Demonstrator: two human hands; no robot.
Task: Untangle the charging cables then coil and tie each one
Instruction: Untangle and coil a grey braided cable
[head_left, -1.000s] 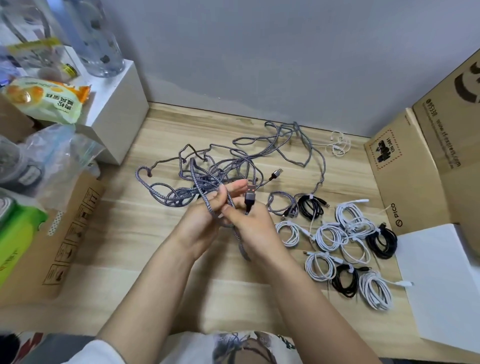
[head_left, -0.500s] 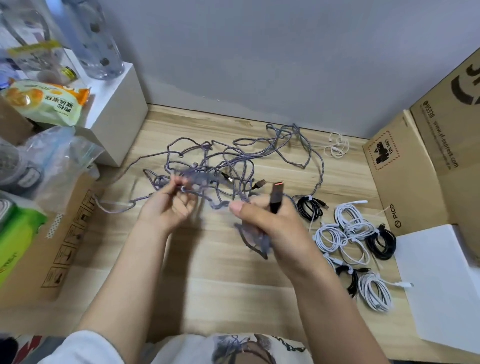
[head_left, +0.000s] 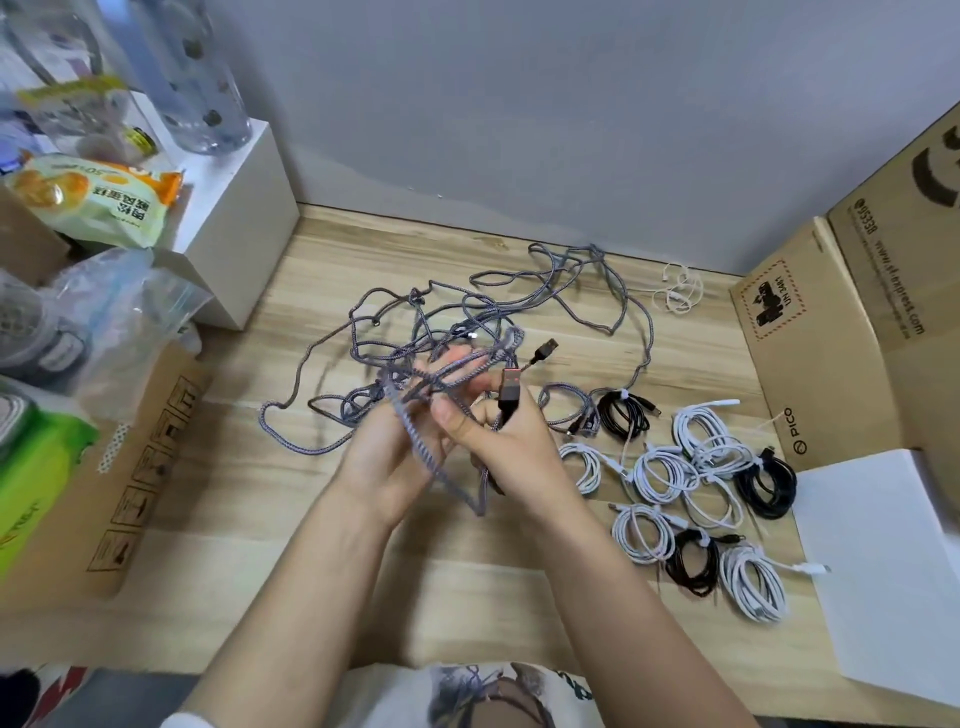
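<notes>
Because the grey braided cables (head_left: 457, 332) are light, limp and rough-sheathed, they should snag on each other rather than slide, so I judge the stiff USB plug (head_left: 510, 387) the surest hold. The right hand (head_left: 511, 441) is clamped on that plug's lead; the left hand (head_left: 395, 441), just beside the plug, pinches strands. Beyond the plug the tangle sprawls over the tabletop (head_left: 270, 499); which strand joins which is unreadable.

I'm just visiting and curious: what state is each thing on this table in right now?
Grey cables: tangled, loose on the table.
Grey coil: coiled.
White cables: coiled.
Black cables: coiled and tied.
Left hand: gripping grey strands.
Right hand: holding a plug.
</notes>
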